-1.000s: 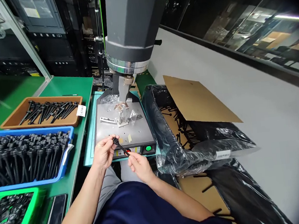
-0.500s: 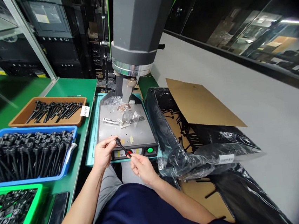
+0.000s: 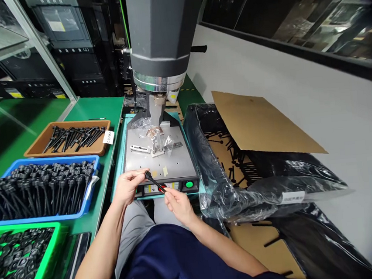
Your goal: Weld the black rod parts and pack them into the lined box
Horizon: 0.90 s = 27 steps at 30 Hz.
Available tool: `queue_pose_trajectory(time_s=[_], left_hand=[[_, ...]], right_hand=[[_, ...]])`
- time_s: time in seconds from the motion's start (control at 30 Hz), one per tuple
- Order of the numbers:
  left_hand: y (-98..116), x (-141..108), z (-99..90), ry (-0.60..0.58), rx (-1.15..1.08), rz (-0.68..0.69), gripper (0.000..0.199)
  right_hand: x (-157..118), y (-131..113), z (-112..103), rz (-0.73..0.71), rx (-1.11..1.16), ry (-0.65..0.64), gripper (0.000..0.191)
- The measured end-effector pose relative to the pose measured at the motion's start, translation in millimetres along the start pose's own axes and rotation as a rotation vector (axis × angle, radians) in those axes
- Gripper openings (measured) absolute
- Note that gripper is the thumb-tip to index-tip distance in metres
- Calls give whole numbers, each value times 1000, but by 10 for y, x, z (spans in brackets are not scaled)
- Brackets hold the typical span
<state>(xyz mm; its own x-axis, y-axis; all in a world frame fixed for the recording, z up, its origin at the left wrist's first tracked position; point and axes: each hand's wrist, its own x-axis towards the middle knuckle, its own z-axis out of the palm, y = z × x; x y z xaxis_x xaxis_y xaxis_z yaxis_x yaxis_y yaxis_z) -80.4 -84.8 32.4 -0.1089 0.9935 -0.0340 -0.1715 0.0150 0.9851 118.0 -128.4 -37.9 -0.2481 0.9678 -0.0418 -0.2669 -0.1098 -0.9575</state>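
A short black ribbed plastic rod with a thicker head (image 3: 155, 180) is held between my two hands, slanting down to the right over the front of the machine. My left hand (image 3: 128, 186) pinches its head end at the upper left. Fingers of my right hand (image 3: 178, 202) close on its lower end. Just beyond lies the machine's grey metal plate (image 3: 178, 168), with a small clamped fixture (image 3: 155, 147) wrapped in clear film. Above that fixture hangs the machine's metal horn (image 3: 156, 111).
At left stand a brown tray (image 3: 31, 151), a blue bin (image 3: 88, 201) of black ribbed rods and a green bin (image 3: 48, 253) of flat black parts. On the right, a film-lined box (image 3: 206, 177) holds black rods under a cardboard sheet (image 3: 266, 123). A green button (image 3: 189, 184) sits at the machine's front.
The camera view has shifted slightly, so the surroundings sit a little differently in frame. Both hands keep nearly the same hold on the rod.
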Motion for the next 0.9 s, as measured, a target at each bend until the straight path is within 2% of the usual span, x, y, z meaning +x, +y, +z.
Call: queue_pose_trajectory(time_s=[0.1,0.17,0.33,0.4,0.5,0.6,0.73,0.8,0.9], left_hand=[[73,10,-21,-62,192,96,18],[125,7,-17,-116,294,153,14],[182,-1,102,-193,438,227,16],[155,19,178,-159,424,246,20],[70,84,288,-57,348,246,22],[-28,158,386,-40,346,231,23],[-87,197,514,-156,456,314,19],[-83,219,555,-177,483,342,19],[-80,347,538,-76,435,347,29]], right_hand=[[4,-2,-60,192,201,-137,40],[11,-9,-91,270,304,-168,43],[19,15,-111,221,342,-116,47],[32,26,-123,207,322,-116,47],[108,-1,-160,136,198,-211,44],[278,-82,-170,57,167,-264,45],[617,-200,-93,74,327,-125,56],[814,-228,-51,68,350,-99,54],[1129,-221,-25,25,364,-50,44]])
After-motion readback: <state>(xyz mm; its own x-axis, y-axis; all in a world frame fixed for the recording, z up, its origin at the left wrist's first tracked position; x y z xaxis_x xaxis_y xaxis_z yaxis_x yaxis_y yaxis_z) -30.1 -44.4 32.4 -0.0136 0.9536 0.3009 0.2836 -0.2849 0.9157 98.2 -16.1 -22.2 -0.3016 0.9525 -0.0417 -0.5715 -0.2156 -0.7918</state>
